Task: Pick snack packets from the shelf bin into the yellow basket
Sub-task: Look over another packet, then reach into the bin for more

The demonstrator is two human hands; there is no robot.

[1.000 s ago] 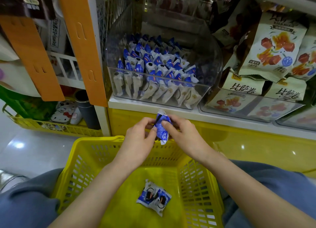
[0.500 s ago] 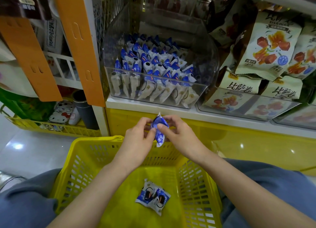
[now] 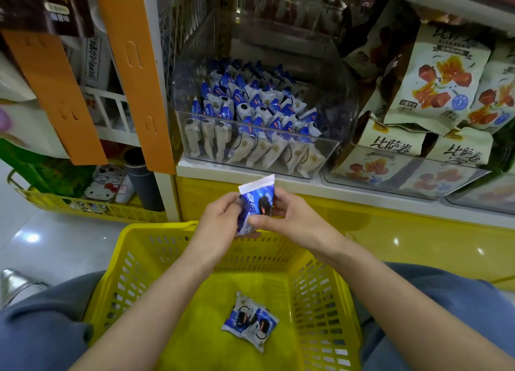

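Both grips, our left hand and right hand, pinched a snack packet above the yellow basket rim; we judged lowering it beside the two packets inside, before releasing, wisest.

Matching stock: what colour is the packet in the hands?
Blue and white packet, with a dark cookie pictured; the head view shows it.
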